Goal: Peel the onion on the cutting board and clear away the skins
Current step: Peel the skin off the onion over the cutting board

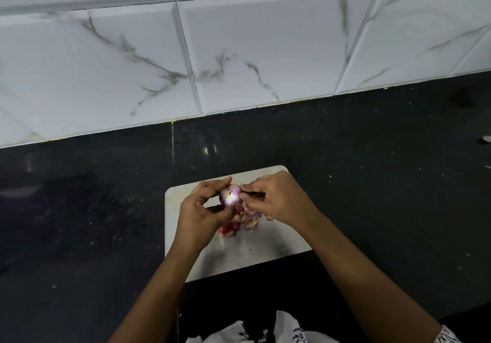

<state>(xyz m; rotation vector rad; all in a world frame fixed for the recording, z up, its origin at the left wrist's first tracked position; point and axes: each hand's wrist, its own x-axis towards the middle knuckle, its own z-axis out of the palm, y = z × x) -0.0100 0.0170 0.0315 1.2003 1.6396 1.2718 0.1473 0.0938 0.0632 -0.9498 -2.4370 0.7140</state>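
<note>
A: Head view. Where's the onion?

B: The onion (230, 195) is held up over the far half of the cutting board (265, 247), between both hands. The left hand (202, 215) cups it from the left, fingers curled around it. The right hand (276, 199) pinches at its right side, fingertips closed on a thin dark thing; can't tell whether that's a blade or a strip of skin.

A: Skins?

B: A pile of onion skins (243, 221) lies on the board right below the hands, reddish and pale pieces, touching each other.

A: Edges, room?

B: The board sits on a black counter (372, 183). Its near edge is close to the counter's front edge, its far right corner is rounded and clear of the hands. Open counter on the left and right of the board and behind it, up to the marbled tile wall (239, 50). A counter seam runs just past the board's left edge. A small pale scrap (486, 139) lies at the far right edge.

A: Any text?

B: None readable. A white cloth with black print (289, 333) shows at the bottom; the pattern is too small to read.
</note>
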